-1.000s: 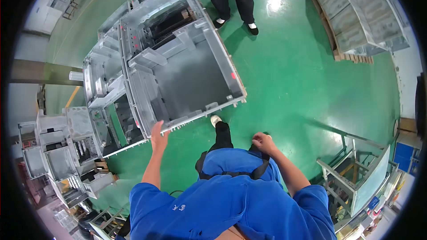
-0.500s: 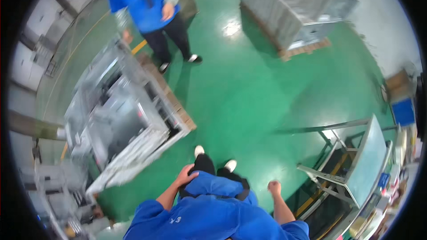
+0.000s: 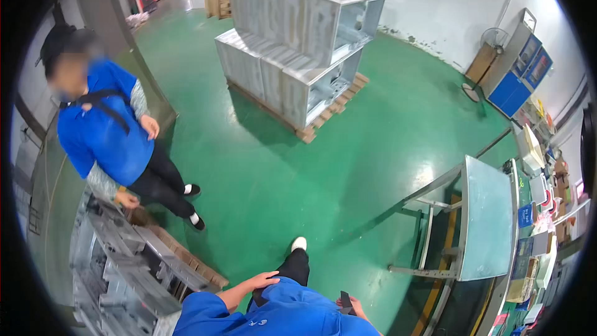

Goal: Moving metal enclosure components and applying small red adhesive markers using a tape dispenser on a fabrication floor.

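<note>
My left hand (image 3: 264,280) lies against the front of my blue shirt (image 3: 289,302) at the waist, its fingers stretched out along the cloth and holding nothing I can see. At my right side, my right hand (image 3: 356,305) is curled at a short black strap (image 3: 346,300), which sticks up between the fingers and covers part of them. One of my feet, in a white shoe (image 3: 299,244), is stepped forward on the green floor.
A co-worker (image 3: 106,124) in blue stands at left beside grey metal frames (image 3: 118,255) on a wooden pallet (image 3: 180,252). Ahead, large metal cabinets (image 3: 280,43) are stacked on a pallet (image 3: 308,134). To the right stand a glass-topped table (image 3: 488,218) and a fan (image 3: 494,40).
My view has swung up and rightward, so the cabinets stand nearer the middle and the frames lower left. My right hand has come in from my side to the black strap.
</note>
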`<state>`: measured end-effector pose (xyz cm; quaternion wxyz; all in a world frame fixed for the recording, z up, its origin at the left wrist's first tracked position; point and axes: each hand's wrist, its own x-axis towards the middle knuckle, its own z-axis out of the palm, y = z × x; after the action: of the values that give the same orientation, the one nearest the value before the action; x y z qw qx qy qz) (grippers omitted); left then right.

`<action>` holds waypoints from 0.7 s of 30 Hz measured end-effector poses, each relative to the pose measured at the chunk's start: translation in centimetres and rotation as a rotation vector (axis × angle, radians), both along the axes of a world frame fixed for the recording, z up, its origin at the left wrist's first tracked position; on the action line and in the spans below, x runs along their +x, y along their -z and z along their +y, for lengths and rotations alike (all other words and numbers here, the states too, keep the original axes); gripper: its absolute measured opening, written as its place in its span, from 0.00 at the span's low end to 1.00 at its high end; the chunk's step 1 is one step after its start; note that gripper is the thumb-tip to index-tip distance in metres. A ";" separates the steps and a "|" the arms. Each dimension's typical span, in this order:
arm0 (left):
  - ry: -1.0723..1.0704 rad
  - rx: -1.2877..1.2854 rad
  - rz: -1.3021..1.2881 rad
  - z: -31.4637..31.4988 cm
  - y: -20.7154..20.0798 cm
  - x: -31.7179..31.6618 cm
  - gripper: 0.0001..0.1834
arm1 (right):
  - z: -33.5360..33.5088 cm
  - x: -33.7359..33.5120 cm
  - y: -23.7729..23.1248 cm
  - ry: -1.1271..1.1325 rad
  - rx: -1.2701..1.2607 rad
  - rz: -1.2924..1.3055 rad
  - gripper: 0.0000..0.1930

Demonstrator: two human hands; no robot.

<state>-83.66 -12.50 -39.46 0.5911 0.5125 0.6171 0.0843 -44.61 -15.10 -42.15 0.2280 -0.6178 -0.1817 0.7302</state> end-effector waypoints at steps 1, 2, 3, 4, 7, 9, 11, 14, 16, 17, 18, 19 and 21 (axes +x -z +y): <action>0.075 0.079 0.070 3.9 1.1 -0.4 0.29 | 2.6 0.2 -0.1 0.063 0.000 -0.013 0.12; 0.148 0.155 0.136 7.6 2.0 -0.4 0.26 | 4.8 0.9 0.2 0.126 -0.005 -0.030 0.11; 0.071 0.350 0.180 10.9 2.8 0.3 0.21 | 6.0 3.0 4.5 -0.089 0.189 -0.344 0.11; 0.059 0.336 0.217 14.4 2.4 0.2 0.21 | 9.6 2.1 2.6 -0.113 0.209 -0.383 0.11; 0.073 0.359 0.263 25.4 -0.2 2.6 0.20 | 16.2 1.7 -1.1 -0.034 0.281 -0.568 0.11; 0.087 0.372 0.242 32.0 -0.7 4.5 0.20 | 20.1 2.1 -2.1 0.115 0.252 -0.571 0.11; 0.100 0.342 0.213 38.4 -0.7 6.8 0.20 | 24.4 2.6 -3.8 0.112 0.231 -0.717 0.09; 0.152 0.283 0.105 48.3 -0.4 11.6 0.21 | 27.2 7.8 3.7 -0.008 0.200 -0.973 0.11; 0.158 0.289 0.064 55.1 -0.2 13.8 0.21 | 32.3 9.8 3.7 -0.095 0.149 -0.990 0.11; 0.152 0.305 0.055 58.6 -0.3 15.3 0.21 | 35.5 11.2 3.6 -0.129 0.139 -0.992 0.11; 0.143 0.321 0.046 61.9 -0.5 16.8 0.21 | 39.0 12.7 3.5 -0.161 0.149 -0.990 0.11; 0.071 0.302 0.026 64.8 -0.6 17.8 0.22 | 42.5 14.3 3.5 -0.202 0.173 -0.984 0.11; 0.011 0.329 0.063 70.4 -1.2 19.2 0.22 | 51.5 17.2 2.8 -0.261 0.266 -0.959 0.12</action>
<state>-64.47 57.88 -38.28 0.4802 0.6079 0.6104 0.1649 -27.40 36.43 -44.91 0.1026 -0.8211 -0.4327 0.3579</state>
